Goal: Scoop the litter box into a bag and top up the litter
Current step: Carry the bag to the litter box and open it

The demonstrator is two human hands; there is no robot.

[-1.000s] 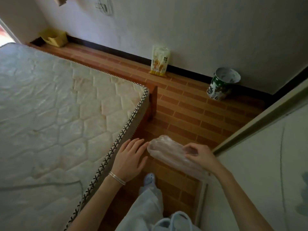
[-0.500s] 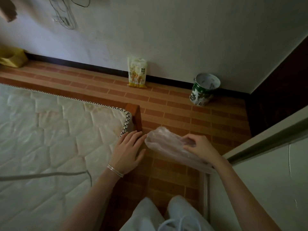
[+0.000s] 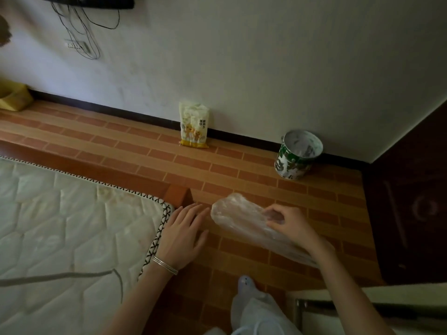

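Head view, dim room. Hands apart, low centre of frame.

Right hand [image 3: 287, 223]: fingers and thumb pinch a clear crumpled plastic bag [image 3: 239, 218]. The bag is held above the brick-patterned orange floor [image 3: 254, 165], its free end pointing to 10 o'clock.

Left hand [image 3: 183, 233]: palm down, fingers straight, holding nothing, at 9 o'clock of the bag and just beside it. Thin silver bangle [image 3: 165, 264] on the wrist. Contact with the corner of the white quilted mattress [image 3: 60, 226]: cannot tell.

White-and-yellow printed pouch [image 3: 194, 125]: upright against the wall, 12 o'clock of the left hand, well apart.

Green-and-white round tin bucket [image 3: 298, 154]: on the floor, 1 o'clock of the right hand.

Yellow open-topped container [image 3: 14, 97]: frame edge, 10 o'clock; contents not visible.
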